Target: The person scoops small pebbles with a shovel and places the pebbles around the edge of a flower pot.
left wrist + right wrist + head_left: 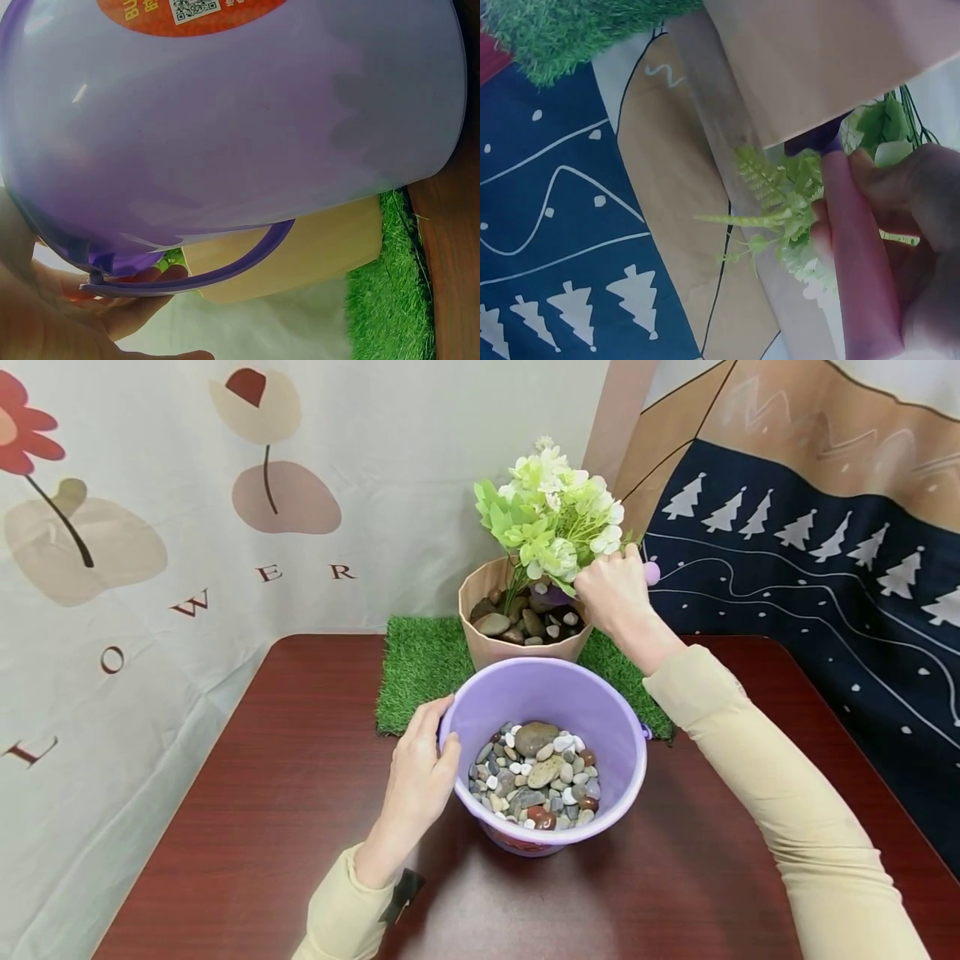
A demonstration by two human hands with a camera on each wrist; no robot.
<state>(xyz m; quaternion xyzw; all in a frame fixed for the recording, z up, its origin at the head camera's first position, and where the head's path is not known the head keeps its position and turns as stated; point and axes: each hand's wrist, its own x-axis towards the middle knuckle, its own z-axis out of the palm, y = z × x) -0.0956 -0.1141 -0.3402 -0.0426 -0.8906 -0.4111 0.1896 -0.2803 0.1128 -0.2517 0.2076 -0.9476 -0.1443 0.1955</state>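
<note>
My left hand (420,768) grips the left rim of a purple bucket (622,760), with the bucket's purple carrying handle (247,259) beside the fingers. Pebbles (517,777) of mixed grey, white and brown cover the bucket's bottom, larger stones among them. Behind it stands a peach pot (525,650) with stones (493,624) inside and artificial white-green flowers (551,518) rising from it. Over the pot's right side, my right hand (615,589) holds a small shovel by its pink handle (862,262); the purple blade (817,139) reaches into the pot, mostly hidden by hand and leaves.
A green artificial grass mat (420,672) lies under the pot, reaching behind the bucket. Both sit on a dark red-brown table (300,760). A white curtain with printed flowers (262,493) hangs behind, and a navy tree-printed cloth (810,568) at the right.
</note>
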